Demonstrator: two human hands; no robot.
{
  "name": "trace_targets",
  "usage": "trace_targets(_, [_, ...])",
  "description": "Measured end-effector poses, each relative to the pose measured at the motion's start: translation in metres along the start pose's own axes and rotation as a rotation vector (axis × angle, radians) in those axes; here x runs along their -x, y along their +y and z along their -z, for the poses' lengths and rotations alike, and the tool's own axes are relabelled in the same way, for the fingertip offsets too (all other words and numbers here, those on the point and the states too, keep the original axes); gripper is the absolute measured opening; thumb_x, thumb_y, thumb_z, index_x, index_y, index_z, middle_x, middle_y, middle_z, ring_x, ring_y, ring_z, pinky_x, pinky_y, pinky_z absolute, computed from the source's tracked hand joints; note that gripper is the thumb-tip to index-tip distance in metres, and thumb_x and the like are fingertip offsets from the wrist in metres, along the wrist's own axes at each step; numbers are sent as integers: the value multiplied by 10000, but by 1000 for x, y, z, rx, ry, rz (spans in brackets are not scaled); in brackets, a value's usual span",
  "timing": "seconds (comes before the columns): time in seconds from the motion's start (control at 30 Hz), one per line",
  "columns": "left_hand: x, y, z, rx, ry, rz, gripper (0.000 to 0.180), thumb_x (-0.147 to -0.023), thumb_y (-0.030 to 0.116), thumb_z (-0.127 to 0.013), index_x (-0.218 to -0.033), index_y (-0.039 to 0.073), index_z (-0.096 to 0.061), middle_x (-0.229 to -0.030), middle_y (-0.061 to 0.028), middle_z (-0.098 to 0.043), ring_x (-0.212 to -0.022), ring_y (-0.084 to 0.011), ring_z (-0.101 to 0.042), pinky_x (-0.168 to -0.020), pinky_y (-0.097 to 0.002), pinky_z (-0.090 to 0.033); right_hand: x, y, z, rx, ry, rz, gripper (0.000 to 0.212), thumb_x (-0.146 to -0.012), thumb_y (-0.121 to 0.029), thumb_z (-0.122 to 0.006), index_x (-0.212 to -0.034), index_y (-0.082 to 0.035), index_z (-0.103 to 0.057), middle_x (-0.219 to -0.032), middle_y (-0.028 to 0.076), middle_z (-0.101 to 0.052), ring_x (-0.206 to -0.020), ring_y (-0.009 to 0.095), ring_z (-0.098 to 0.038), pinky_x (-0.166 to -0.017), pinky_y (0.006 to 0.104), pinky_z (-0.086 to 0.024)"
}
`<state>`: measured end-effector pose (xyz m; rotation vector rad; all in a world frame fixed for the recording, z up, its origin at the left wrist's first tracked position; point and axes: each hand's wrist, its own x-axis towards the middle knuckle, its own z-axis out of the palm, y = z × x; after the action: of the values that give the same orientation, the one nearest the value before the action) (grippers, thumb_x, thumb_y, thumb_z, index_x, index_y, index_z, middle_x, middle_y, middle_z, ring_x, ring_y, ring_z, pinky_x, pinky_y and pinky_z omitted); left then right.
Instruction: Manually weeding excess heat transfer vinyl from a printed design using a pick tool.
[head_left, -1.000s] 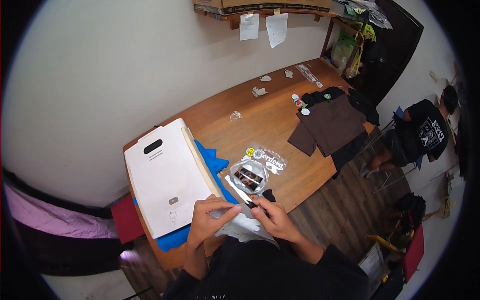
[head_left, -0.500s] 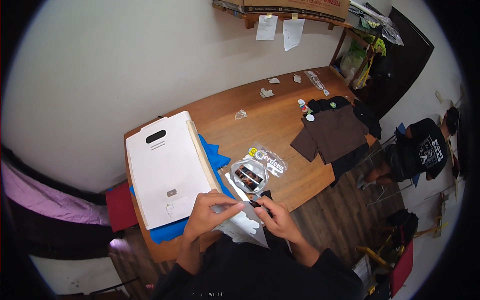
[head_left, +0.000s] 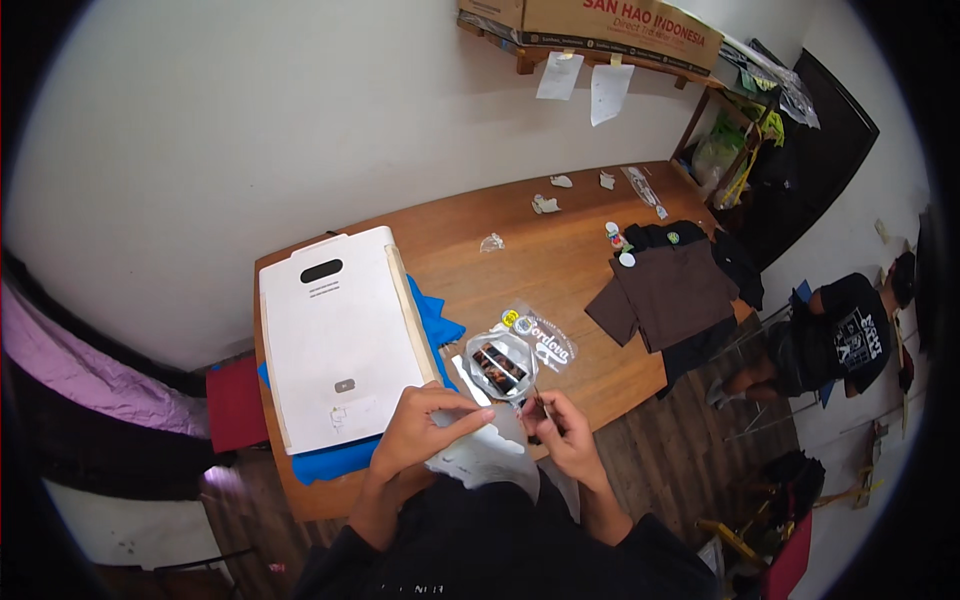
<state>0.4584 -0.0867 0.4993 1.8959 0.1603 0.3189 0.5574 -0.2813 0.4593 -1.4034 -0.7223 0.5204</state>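
My left hand (head_left: 425, 432) pinches the upper edge of a translucent film sheet (head_left: 482, 458) with white printed shapes, which hangs in front of my body. In my right hand (head_left: 568, 442), the fingers are closed around a small dark tool (head_left: 541, 412), slim like a pair of scissors; its exact kind is partly hidden by the fingers. The tool stands a little to the right of the film, apart from it. Just beyond both hands lies a silvery octagonal tray or dish (head_left: 527, 348) with a dark glossy piece inside. Cut transfer film with white lettering (head_left: 545, 343) lies beside it.
A large white heat-press-like panel (head_left: 335, 370) covers the table's left side, with blue cloth (head_left: 435, 315) under it. Folded dark shirts (head_left: 675, 300) lie at right. Film scraps (head_left: 546, 204) are scattered toward the back. Another person (head_left: 850, 325) sits at far right.
My right hand has moved slightly right with the dark tool, away from the film's edge. The film now sags in my left hand. The whole view has shifted slightly.
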Motion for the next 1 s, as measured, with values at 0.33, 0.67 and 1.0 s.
trace_targets(0.33, [-3, -36, 34, 310, -93, 203, 207, -770, 113, -709, -930, -3, -649, -781, -45, -649, -742, -90, -606, -679, -201, -478, -12, -11, 6, -195, 226, -138, 91, -835, -49, -622, -896, -24, -558, -794, -36, -537, -707, 17, -472, -643, 157, -367])
trace_targets(0.67, [0, -24, -32, 594, 202, 258, 351, -816, 110, -664, -1115, -21, -535, -920, -61, -623, -856, -105, -587, -755, -238, -474, -12, 2, 6, -367, 248, -186, 112, -853, -83, -603, -911, -54, -512, -600, -45, -492, -384, 2, -351, -334, 172, -236])
trace_targets(1.0, [-7, -8, -51, 181, 174, 160, 346, -745, 201, -733, -1004, -2, -626, -822, -30, -631, -723, -74, -559, -652, -228, -458, -14, -7, 65, -310, 49, -196, 152, -864, -52, -569, -1000, -3, -523, -774, 19, -576, -471, 2, -423, -403, 146, -308])
